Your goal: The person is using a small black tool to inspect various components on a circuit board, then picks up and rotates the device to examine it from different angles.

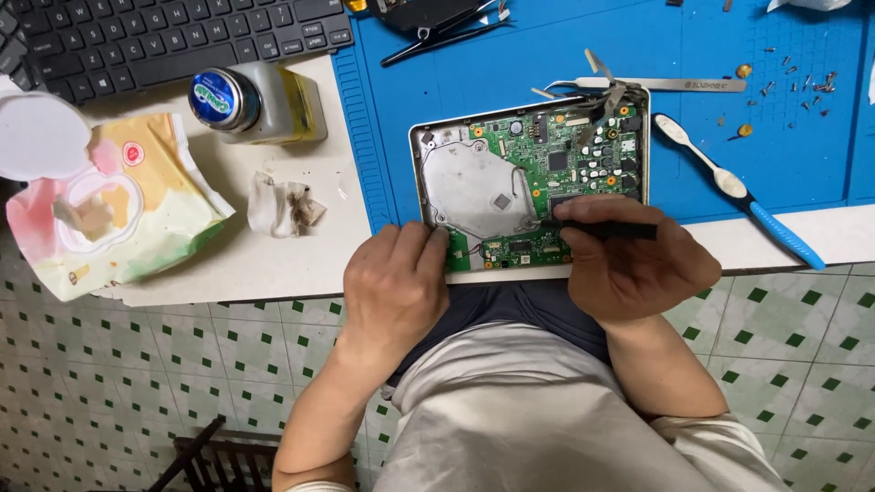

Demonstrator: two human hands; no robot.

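An opened device (533, 182) with a green circuit board and a silver metal shield lies on the blue work mat (437, 100) at the table's front edge. My left hand (394, 287) rests on the device's near left corner, fingers pressing its frame. My right hand (633, 260) grips a thin black tool (606, 230) held level over the board's near right part, its tip pointing left onto the board.
A blue-and-white toothbrush (738, 191) lies right of the device, metal tweezers (656, 85) behind it, several small screws (802, 82) at the far right. Left on the table: a soiled tissue (284, 205), a capped bottle (255, 102), a wet-wipe pack (109, 210), a black keyboard (173, 36).
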